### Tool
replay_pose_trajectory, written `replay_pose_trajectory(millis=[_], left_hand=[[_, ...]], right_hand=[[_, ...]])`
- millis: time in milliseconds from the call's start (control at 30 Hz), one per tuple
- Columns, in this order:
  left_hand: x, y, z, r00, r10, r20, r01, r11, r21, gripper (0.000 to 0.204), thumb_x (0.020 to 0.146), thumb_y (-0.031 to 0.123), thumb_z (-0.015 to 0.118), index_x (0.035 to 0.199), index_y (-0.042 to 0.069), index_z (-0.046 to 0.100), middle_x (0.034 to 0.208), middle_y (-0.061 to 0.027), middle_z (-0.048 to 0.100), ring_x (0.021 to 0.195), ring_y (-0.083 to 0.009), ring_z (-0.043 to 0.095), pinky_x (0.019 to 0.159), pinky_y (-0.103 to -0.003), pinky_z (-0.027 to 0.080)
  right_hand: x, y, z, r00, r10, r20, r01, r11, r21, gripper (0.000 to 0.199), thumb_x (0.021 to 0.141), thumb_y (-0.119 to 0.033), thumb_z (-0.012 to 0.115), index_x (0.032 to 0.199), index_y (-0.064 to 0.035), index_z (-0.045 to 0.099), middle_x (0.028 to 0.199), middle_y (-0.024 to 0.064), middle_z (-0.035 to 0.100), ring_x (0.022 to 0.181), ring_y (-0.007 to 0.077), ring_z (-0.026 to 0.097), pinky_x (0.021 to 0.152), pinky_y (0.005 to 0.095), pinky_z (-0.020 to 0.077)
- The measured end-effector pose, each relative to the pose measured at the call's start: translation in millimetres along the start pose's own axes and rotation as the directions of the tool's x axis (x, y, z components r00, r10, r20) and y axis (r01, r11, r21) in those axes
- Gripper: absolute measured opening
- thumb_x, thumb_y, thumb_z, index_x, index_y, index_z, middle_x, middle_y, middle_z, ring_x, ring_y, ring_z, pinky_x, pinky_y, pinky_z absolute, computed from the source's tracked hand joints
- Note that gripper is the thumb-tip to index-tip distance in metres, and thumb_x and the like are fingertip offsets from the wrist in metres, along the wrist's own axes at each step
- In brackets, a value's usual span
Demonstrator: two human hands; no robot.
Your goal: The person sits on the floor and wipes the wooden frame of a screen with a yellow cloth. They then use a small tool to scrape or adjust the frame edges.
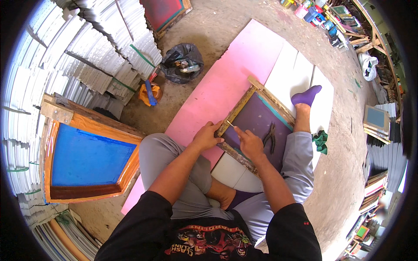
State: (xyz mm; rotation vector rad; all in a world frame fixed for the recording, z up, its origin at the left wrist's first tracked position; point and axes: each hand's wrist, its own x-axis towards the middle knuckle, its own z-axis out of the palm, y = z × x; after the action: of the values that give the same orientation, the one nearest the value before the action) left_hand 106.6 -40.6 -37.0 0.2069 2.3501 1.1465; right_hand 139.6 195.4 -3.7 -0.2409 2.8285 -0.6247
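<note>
A seated person's left hand [207, 136] is gripping a purple-meshed wooden screen-printing frame [257, 126] lying across their lap, while the right hand [249, 142] is pinching a small stick [230, 124] that could slip and puncture the mesh.

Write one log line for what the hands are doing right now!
left hand: grips wooden screen frame corner | right hand: holds small stick at frame's inner edge | pliers: lying on purple mesh | person seated on pink board
</note>
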Motion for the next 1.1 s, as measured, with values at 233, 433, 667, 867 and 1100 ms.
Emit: replay_pose_trajectory(millis=[233,433,667,867,1100], left_hand=[[1,3,-1,1.000,0.021,0.000,-0.021,1.000,-0.008,0.092,0.079,0.023,0.089,0.161,0.022,0.046,0.120,-0.0202,0.060,0.115,-0.0395,0.064,0.101,-0.045,0.051],[5,-13,5,0.999,0.035,-0.008,-0.035,0.998,-0.044,0.090,0.078,0.024,0.089,0.159,0.019,0.049,0.120,-0.0195,0.061,0.114,-0.0382,0.065,0.100,-0.044,0.052],[3,-1,2,1.000,0.012,0.000,-0.012,1.000,-0.009,0.093,0.077,0.025,0.090,0.160,0.018,0.047,0.121,-0.0206,0.060,0.114,-0.0402,0.065,0.099,-0.045,0.052],[3,1,4,1.000,0.007,0.000,-0.007,0.997,0.071,0.100,0.079,0.026,0.089,0.165,0.022,0.038,0.124,-0.0206,0.058,0.115,-0.0410,0.064,0.100,-0.046,0.053],[10,-8,5,0.999,0.037,0.037,-0.037,0.999,0.017,0.101,0.078,0.027,0.089,0.165,0.024,0.037,0.123,-0.0210,0.058,0.114,-0.0411,0.064,0.100,-0.045,0.053]], right_hand=[[14,36,23,0.999,0.035,0.029,-0.045,0.865,0.501,0.040,0.102,-0.015,0.064,0.141,-0.0228,0.068,0.099,0.0173,0.072,0.088,0.0364,0.070,0.084,0.0447,0.0559],[9,14,9,0.997,-0.055,-0.050,0.067,0.951,0.301,0.039,0.104,-0.015,0.062,0.143,-0.0156,0.067,0.099,0.0135,0.076,0.086,0.0271,0.071,0.083,0.0432,0.0551],[17,8,-15,0.785,0.273,0.556,-0.619,0.341,0.707,0.043,0.105,-0.012,0.062,0.148,-0.0157,0.063,0.086,0.0099,0.070,0.084,0.0182,0.069,0.074,0.0384,0.0539],[0,5,-2,0.992,0.039,-0.120,-0.036,0.999,0.028,0.040,0.106,-0.024,0.058,0.146,-0.0272,0.064,0.099,0.0166,0.070,0.089,0.0358,0.072,0.076,0.0493,0.0572],[6,-17,-16,0.993,0.111,-0.037,-0.114,0.990,-0.084,0.038,0.104,-0.023,0.058,0.141,-0.0261,0.065,0.096,0.0161,0.067,0.087,0.0400,0.071,0.077,0.0521,0.0578]])
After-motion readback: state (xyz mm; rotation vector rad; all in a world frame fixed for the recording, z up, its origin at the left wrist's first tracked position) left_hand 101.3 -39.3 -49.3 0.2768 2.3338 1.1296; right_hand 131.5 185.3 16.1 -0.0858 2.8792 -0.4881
